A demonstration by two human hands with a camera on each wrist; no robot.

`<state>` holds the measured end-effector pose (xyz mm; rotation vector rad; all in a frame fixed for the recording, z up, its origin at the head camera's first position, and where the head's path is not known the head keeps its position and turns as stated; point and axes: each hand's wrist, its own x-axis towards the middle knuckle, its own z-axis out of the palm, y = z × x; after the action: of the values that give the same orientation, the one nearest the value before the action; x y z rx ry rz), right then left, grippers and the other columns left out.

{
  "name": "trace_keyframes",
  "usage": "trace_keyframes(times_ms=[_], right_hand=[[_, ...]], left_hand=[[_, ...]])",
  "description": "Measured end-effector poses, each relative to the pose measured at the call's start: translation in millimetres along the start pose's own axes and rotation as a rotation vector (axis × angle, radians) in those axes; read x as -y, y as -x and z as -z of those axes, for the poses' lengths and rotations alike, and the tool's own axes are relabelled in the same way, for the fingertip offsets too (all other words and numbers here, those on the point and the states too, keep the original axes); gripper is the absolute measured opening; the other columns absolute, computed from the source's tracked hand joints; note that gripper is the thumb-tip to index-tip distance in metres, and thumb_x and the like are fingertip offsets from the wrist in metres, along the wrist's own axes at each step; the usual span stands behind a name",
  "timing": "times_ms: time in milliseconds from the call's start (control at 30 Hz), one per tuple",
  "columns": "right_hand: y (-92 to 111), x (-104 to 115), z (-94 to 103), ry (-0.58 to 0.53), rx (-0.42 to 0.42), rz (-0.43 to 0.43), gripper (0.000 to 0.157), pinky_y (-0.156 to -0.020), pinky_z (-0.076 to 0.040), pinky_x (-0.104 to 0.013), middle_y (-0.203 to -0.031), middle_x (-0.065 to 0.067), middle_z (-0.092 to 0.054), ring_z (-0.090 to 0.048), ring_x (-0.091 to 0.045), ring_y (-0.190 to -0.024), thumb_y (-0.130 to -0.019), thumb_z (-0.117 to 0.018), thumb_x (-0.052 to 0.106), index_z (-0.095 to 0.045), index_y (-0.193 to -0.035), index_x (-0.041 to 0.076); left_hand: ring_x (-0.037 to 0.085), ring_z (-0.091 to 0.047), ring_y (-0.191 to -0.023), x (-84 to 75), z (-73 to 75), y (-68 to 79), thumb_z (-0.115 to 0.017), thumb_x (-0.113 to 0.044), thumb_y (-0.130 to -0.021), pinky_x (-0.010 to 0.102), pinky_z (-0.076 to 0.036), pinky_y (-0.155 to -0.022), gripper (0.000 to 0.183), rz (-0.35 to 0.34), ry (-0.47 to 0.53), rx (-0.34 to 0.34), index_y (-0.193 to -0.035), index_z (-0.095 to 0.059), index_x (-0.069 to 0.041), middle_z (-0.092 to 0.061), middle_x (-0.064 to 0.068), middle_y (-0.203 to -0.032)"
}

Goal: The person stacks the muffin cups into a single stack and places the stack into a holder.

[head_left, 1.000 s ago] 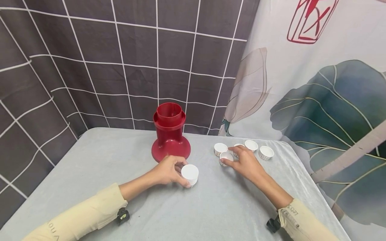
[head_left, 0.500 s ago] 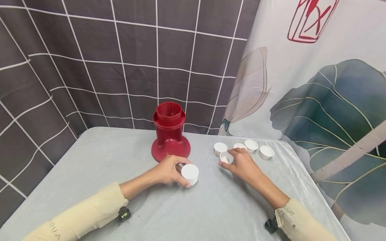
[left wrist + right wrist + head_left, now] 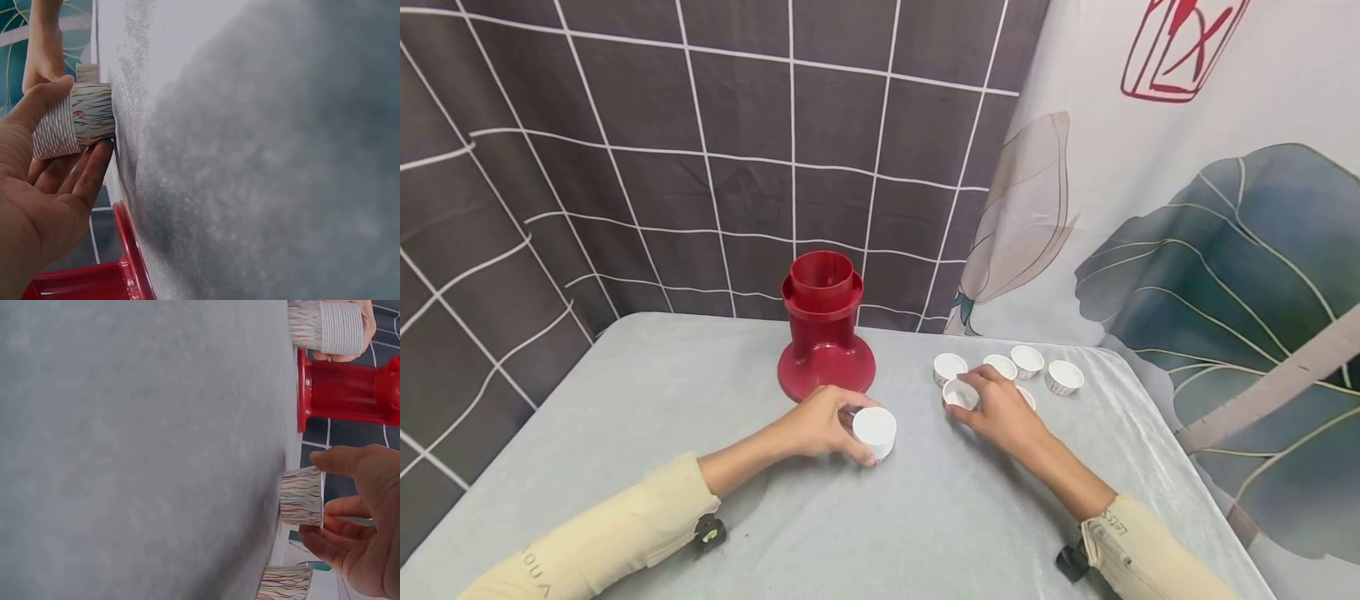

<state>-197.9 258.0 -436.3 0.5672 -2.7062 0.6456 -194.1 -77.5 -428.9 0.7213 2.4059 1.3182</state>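
My left hand (image 3: pixel 829 425) grips a stack of nested small white paper cups (image 3: pixel 874 429) on the table, thumb on the near side. The left wrist view shows the stack's ribbed rims and colourful streaked wall (image 3: pixel 94 114) between thumb and fingers (image 3: pixel 94 169). To the right, my right hand (image 3: pixel 1007 412) pinches a single paper cup (image 3: pixel 961 395) by its sides. In the right wrist view that cup (image 3: pixel 301 497) stands upright at the table surface, thumb on one side and fingertips on the other. Whether its base touches the cloth I cannot tell.
A red plastic stand (image 3: pixel 823 333) with a round base and cylindrical top is behind my left hand. Several loose paper cups (image 3: pixel 1064 377) stand around and behind my right hand, one partly hidden by it. A grey cloth covers the table (image 3: pixel 700 367).
My right hand's thumb and fingers have come round the single cup, which has shifted slightly left. Another cup now shows behind that hand. The left hand stays on its stack.
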Motion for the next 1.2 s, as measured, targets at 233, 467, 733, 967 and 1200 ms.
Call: trace_keyframes(times_ms=[233, 467, 733, 967, 1200], right_hand=[[-1, 4, -0.4, -0.009, 0.015, -0.042, 0.054, -0.095, -0.063, -0.061, -0.124, -0.021, -0.071, -0.076, -0.043, -0.109, -0.087, -0.094, 0.026, -0.078, -0.129, -0.004], [-1, 18, 5.4, -0.035, 0.041, -0.085, 0.058, -0.102, -0.061, -0.062, -0.128, -0.026, -0.073, -0.075, -0.046, -0.116, -0.082, -0.095, 0.018, -0.076, -0.132, -0.006], [2, 17, 3.5, -0.037, 0.012, -0.053, 0.057, -0.1, -0.062, -0.062, -0.123, -0.024, -0.078, -0.078, -0.047, -0.114, -0.082, -0.095, 0.016, -0.076, -0.131, -0.006], [2, 23, 6.3, -0.063, 0.012, -0.063, 0.056, -0.101, -0.062, -0.06, -0.123, -0.019, -0.078, -0.077, -0.043, -0.114, -0.085, -0.096, 0.023, -0.078, -0.132, -0.002], [3, 27, 5.9, -0.114, 0.015, -0.019, 0.055, -0.089, -0.063, -0.049, -0.123, -0.017, -0.077, -0.073, -0.03, -0.099, -0.089, -0.093, 0.029, -0.078, -0.133, -0.001]], left_hand=[[0.018, -0.072, -0.113, -1.7, -0.1, 0.8, -0.104, -0.024, -0.076, 0.036, -0.062, -0.09, 0.06, 0.008, -0.002, -0.003, -0.133, -0.083, -0.019, -0.083, -0.004, -0.118], [0.017, -0.071, -0.111, -0.5, 0.3, 1.4, -0.104, -0.024, -0.076, 0.036, -0.062, -0.09, 0.06, -0.002, 0.0, -0.007, -0.133, -0.084, -0.018, -0.083, -0.004, -0.117], [0.016, -0.071, -0.109, -1.6, -0.1, 1.7, -0.104, -0.023, -0.076, 0.036, -0.061, -0.09, 0.06, -0.002, -0.006, -0.003, -0.132, -0.084, -0.017, -0.084, -0.004, -0.115], [0.016, -0.072, -0.108, -1.0, -0.4, 2.0, -0.104, -0.022, -0.076, 0.037, -0.061, -0.091, 0.06, -0.014, -0.003, -0.001, -0.132, -0.084, -0.015, -0.084, -0.004, -0.114], [0.014, -0.072, -0.106, -1.5, -0.2, 1.9, -0.104, -0.022, -0.076, 0.035, -0.061, -0.09, 0.058, -0.022, -0.002, 0.003, -0.131, -0.084, -0.015, -0.084, -0.005, -0.112]])
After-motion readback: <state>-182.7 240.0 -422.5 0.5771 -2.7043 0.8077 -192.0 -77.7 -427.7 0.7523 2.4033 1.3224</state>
